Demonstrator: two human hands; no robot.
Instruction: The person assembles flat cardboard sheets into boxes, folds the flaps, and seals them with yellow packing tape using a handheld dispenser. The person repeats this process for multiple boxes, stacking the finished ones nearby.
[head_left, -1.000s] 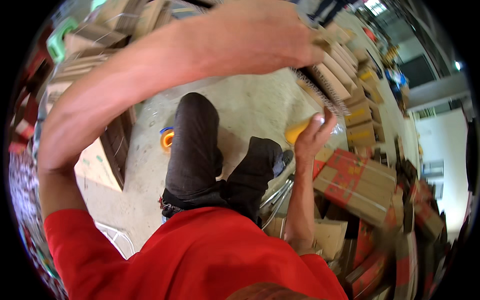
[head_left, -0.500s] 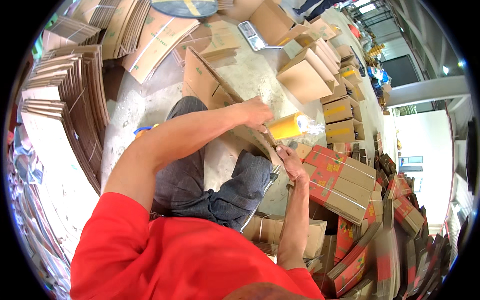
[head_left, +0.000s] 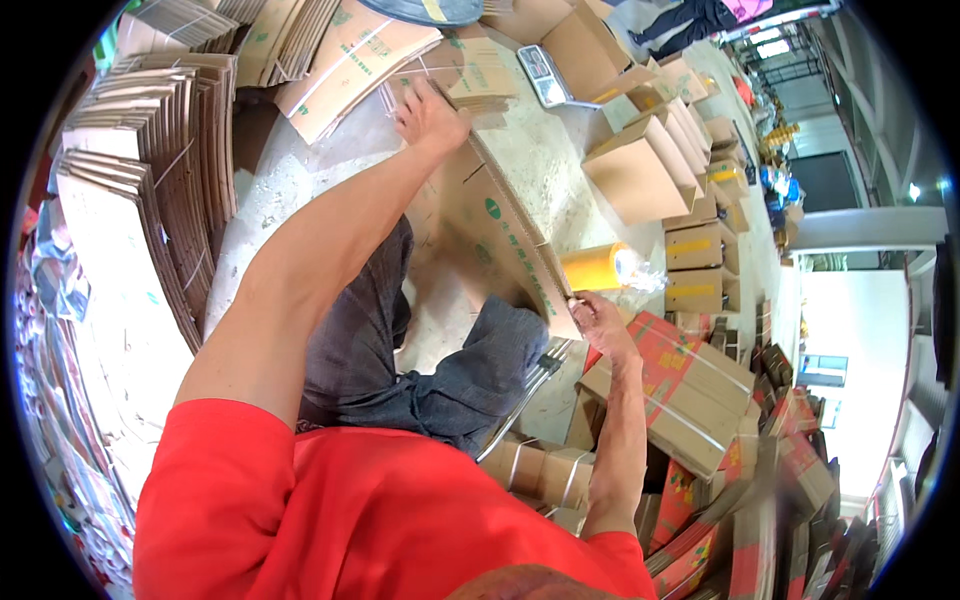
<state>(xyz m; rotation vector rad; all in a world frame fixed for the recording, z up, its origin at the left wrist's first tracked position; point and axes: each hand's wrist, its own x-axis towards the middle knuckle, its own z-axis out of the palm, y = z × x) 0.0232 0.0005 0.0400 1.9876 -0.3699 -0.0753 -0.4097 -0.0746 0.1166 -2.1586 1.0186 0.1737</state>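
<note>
Between my knees stands a flattened brown cardboard box (head_left: 515,240) with green print, its long upper edge slanting from far left to near right. My left hand (head_left: 430,118) is at the far end of that edge, fingers curled over the corner. At the near right end, my right hand (head_left: 603,328) pinches the other corner between thumb and fingers. Just beyond the cardboard, close to my right hand, lies a yellow roll of tape (head_left: 592,268) with crumpled clear film at its end. The cardboard's lower part is partly hidden by my knee.
Stacks of flattened cartons (head_left: 150,120) stand at the left. Open boxes (head_left: 640,170) line the far right, near a grey scale (head_left: 543,75). Red-and-brown bundled cartons (head_left: 690,390) pile up at my right. A person in dark trousers (head_left: 690,25) is at the back.
My left hand has moved from mid-edge out to the cardboard's far corner. My right hand stays at the near corner. The whole view has shifted slightly.
</note>
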